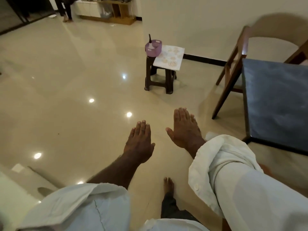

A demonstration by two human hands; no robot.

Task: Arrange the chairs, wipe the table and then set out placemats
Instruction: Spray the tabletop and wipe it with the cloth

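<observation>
The floor [66, 97] was glossy cream tile, stretching wide to the far end of the room; round white spots of reflected light [129, 114] lay across it in a loose line; a plain cream wall [208, 22] rose on the right, with a black skirting [205, 60] along its foot; near that wall a small dark brown stool [157, 80] stood on the tile; at the far end a low white cabinet [90, 9] sat just beside a wooden shelf unit [120, 12]; in the far left corner was a dark-framed glass door [16, 12], dim behind.
</observation>
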